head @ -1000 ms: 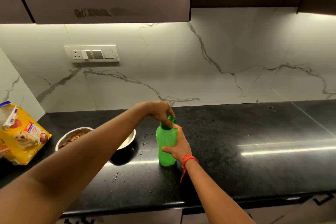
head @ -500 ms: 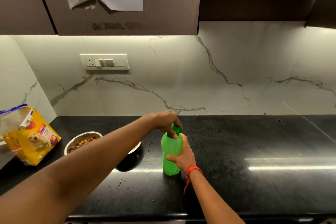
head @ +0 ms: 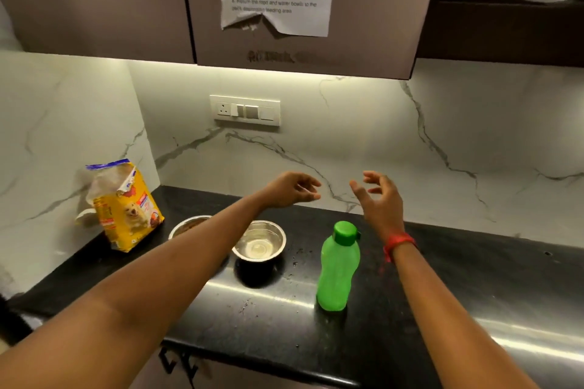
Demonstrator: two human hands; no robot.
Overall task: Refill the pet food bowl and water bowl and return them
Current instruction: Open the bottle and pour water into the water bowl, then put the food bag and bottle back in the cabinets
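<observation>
Both hands hung above the black table (head: 458,287), holding nothing: the left hand (head: 292,189) and the right hand (head: 379,199) faced each other, fingers (head: 309,181) loosely spread apart. Below them the capped green water bottle (head: 338,268) stood upright, just right of the steel water bowl (head: 282,238). The food bowl (head: 177,229) sat partly hidden behind the left forearm, near the yellow pet food bag (head: 126,208).

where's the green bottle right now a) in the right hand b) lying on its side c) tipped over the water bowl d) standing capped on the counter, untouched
d: the green bottle stands upright, cap on, on the counter, while the left hand and right hand hover above it, open and holding nothing.
</observation>
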